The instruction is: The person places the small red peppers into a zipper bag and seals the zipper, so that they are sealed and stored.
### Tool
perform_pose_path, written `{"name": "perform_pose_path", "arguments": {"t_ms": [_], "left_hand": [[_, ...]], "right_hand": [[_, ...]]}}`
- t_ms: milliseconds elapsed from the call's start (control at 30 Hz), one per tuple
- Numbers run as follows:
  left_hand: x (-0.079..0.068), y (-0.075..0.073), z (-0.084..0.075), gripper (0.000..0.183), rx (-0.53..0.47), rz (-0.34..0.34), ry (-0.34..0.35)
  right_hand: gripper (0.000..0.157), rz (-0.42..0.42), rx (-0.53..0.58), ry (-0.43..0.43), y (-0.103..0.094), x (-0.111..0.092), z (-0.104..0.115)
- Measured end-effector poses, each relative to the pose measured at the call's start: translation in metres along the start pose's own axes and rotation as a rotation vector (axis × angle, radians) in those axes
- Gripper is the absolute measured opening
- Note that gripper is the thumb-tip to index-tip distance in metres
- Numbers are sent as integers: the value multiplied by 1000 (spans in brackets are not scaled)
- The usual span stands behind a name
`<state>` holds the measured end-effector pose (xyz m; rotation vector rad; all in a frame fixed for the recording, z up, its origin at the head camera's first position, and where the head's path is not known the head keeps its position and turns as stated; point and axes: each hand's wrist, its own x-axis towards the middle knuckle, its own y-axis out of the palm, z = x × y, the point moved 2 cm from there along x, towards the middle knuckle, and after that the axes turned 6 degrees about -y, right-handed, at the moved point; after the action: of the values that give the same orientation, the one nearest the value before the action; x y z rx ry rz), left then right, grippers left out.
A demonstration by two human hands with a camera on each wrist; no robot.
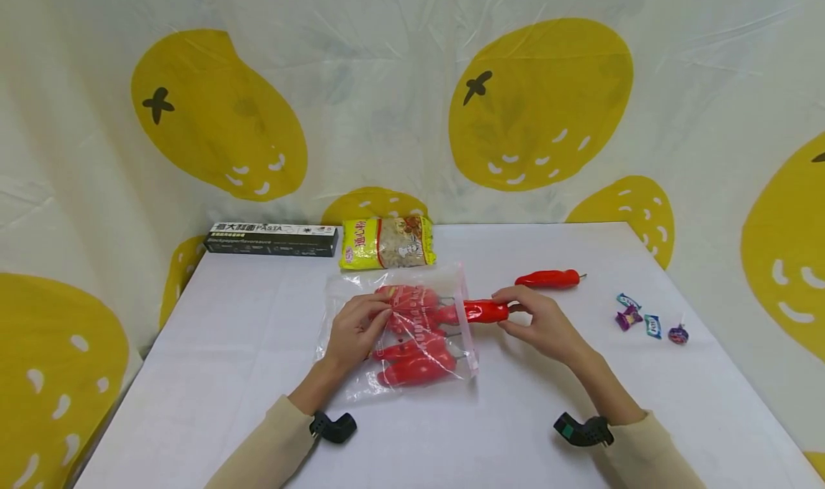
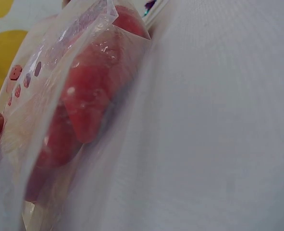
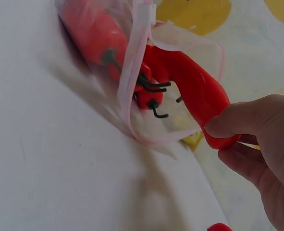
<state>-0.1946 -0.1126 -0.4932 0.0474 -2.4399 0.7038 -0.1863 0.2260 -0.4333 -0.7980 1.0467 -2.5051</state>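
Note:
A clear zip bag (image 1: 473, 353) with a pink-edged mouth lies on the table, several red peppers (image 1: 415, 369) inside it. My left hand (image 1: 356, 328) pinches the film on the bag's upper left side, thumb and fingers close together. At the mouth, my right hand (image 1: 541, 324) grips a long red chili pepper (image 3: 194, 86) by one end between thumb and fingers. The other end of this chili reaches through the opening into the bag. In the right wrist view, green stems (image 3: 154, 86) of bagged peppers point toward the mouth.
Another red chili pepper (image 1: 548, 279) lies behind my right hand. Several small wrapped candies (image 1: 652, 326) are at the right. A black pasta box (image 1: 271, 240) and a yellow food packet (image 1: 387, 243) stand along the back edge, before a lemon-print curtain (image 1: 380, 117).

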Motion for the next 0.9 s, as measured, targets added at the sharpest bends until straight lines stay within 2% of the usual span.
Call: {"name": "perform_pose_path", "arguments": {"t_ms": [233,400,600,833,900], "left_hand": [[1,-1,-1,18,-8,-6,12],[1,-1,-3,18,-6,-10,17],[1,0,-4,17,-6,-2,19],[2,-2,-4,15,2,-14,43],[2,-2,-4,15,1,-13,40]], "right_hand": [[42,61,88,-71,23,17,14],[41,80,152,-78,40,26,24],[41,54,209,-55,54,28,26],[33,65,276,-50,45,31,51],[33,66,287,-54,44,32,50]]}}
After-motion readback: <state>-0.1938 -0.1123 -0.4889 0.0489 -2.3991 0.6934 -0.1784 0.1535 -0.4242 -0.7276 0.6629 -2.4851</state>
